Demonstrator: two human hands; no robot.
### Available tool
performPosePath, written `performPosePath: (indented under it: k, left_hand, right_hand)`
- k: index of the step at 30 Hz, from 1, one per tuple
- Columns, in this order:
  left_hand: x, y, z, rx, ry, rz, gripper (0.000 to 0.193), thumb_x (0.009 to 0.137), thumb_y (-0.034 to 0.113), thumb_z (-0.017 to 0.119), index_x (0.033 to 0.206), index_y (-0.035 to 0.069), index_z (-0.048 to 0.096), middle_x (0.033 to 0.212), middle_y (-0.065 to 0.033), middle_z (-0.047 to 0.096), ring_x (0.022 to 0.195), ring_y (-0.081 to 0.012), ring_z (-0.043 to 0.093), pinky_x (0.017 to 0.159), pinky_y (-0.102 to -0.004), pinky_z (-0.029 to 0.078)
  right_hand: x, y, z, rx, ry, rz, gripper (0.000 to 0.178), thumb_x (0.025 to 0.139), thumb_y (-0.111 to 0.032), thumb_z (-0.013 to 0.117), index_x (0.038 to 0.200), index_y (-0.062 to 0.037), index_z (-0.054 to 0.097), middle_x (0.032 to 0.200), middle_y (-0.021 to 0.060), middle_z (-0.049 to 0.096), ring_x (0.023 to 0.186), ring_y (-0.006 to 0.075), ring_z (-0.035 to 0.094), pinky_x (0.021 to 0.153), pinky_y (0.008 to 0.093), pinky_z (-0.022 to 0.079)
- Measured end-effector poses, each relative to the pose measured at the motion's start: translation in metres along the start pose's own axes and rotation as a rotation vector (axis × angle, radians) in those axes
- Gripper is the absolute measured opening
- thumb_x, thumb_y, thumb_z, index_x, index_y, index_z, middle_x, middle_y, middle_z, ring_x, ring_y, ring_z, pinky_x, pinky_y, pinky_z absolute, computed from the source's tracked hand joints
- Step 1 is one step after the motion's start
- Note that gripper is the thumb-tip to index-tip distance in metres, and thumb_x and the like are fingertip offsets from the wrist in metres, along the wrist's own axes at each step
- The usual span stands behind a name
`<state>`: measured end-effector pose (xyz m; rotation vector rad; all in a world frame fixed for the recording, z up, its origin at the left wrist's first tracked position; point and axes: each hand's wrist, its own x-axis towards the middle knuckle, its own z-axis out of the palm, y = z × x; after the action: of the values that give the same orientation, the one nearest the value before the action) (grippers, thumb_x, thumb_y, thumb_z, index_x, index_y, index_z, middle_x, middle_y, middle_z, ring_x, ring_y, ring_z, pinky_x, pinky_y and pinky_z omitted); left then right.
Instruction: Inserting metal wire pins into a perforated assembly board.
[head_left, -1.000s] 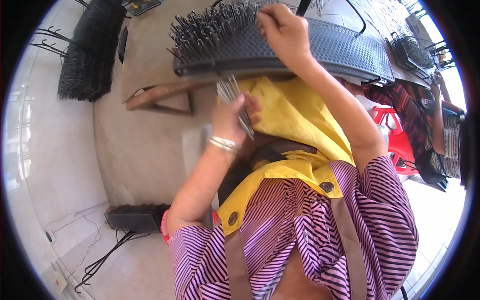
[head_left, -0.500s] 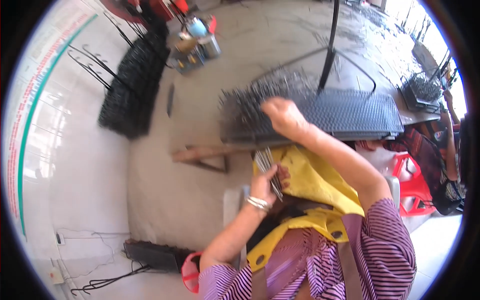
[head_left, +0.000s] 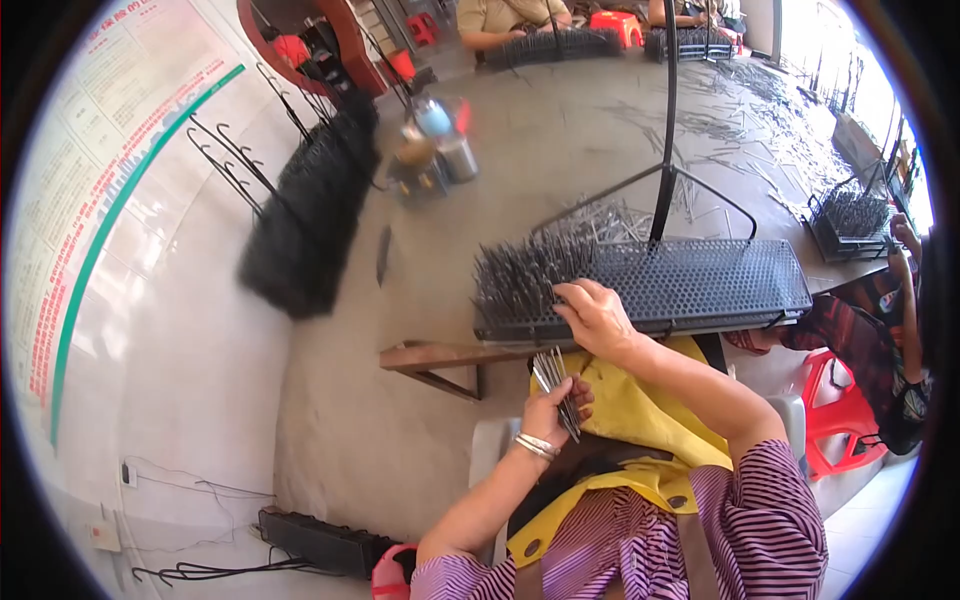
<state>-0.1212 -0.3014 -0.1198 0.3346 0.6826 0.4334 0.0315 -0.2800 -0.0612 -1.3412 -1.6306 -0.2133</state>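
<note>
My left hand (head_left: 560, 405), with bangles at its wrist, is closed round a bundle of thin metal rods (head_left: 548, 370) over my yellow apron (head_left: 650, 398). In front of it lies a long dark rack with a perforated top (head_left: 715, 285). Many dark rods (head_left: 525, 275) stand upright in the holes at its left end. My right hand (head_left: 598, 318) is at the rack's near edge, beside the standing rods. Its thumb and forefinger are pinched together; anything between them is too small to make out.
A black post on a bent-rod stand (head_left: 668, 130) rises behind the rack. Loose rods (head_left: 765, 150) lie scattered on the table. Dark filled racks with hooks (head_left: 315, 210) stand by the left wall, near a metal cup (head_left: 458, 158). Other people work at the far side and right.
The view has tilted up, showing people across the table. My right hand has come from above the standing rods to the rack's near edge. My left hand still grips its bundle.
</note>
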Motion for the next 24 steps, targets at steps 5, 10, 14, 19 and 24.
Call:
performPosePath:
  k: [5,10,14,19,24]
  left_hand:
    - [-0.01,0.008,0.019,0.202,-0.108,0.109,0.017,0.081,0.019,0.05,0.09,0.004,0.052,0.073,-0.0068,0.057,0.061,-0.016,0.055,0.045,-0.0254,0.04]
    - [-0.008,0.011,0.02,0.289,-0.136,0.072,0.019,0.082,0.019,0.049,0.093,0.004,0.051,0.074,-0.0083,0.058,0.06,-0.0158,0.055,0.043,-0.0243,0.038]
    - [-0.006,0.012,0.017,0.162,-0.042,0.039,0.02,0.082,0.019,0.049,0.094,0.003,0.05,0.077,-0.0093,0.058,0.065,-0.0189,0.057,0.052,-0.0282,0.043]
    - [-0.006,0.011,0.004,0.019,0.021,0.026,0.018,0.082,0.017,0.048,0.094,0.004,0.051,0.081,-0.0083,0.057,0.07,-0.0196,0.057,0.056,-0.0309,0.045]
    - [-0.006,0.01,0.008,0.002,0.03,-0.024,0.017,0.082,0.017,0.048,0.094,0.004,0.051,0.081,-0.0079,0.058,0.07,-0.0197,0.057,0.059,-0.0318,0.047]
  right_hand:
    - [-0.039,-0.019,-0.019,0.587,-0.281,0.747,0.012,0.068,-0.001,0.057,0.077,0.0061,0.053,0.061,0.0106,0.057,0.054,0.0132,0.055,0.047,0.0268,0.043]
    - [-0.033,-0.017,-0.031,0.695,-0.263,0.957,0.012,0.069,0.0,0.058,0.078,0.0061,0.053,0.058,0.007,0.055,0.047,0.0097,0.051,0.04,0.0215,0.037]
    - [-0.029,-0.018,-0.034,0.572,-0.214,0.993,0.017,0.066,0.001,0.06,0.082,0.0033,0.056,0.063,0.0051,0.056,0.049,0.0087,0.049,0.043,0.021,0.038]
    - [-0.009,-0.002,-0.03,0.431,0.011,0.804,0.017,0.068,-0.004,0.061,0.083,0.0027,0.056,0.061,0.0049,0.058,0.051,0.0067,0.051,0.045,0.0202,0.041]
    - [0.013,0.019,-0.014,0.239,0.233,0.379,0.018,0.073,-0.005,0.06,0.089,0.0017,0.055,0.064,0.0019,0.057,0.053,0.0044,0.049,0.047,0.0164,0.039]
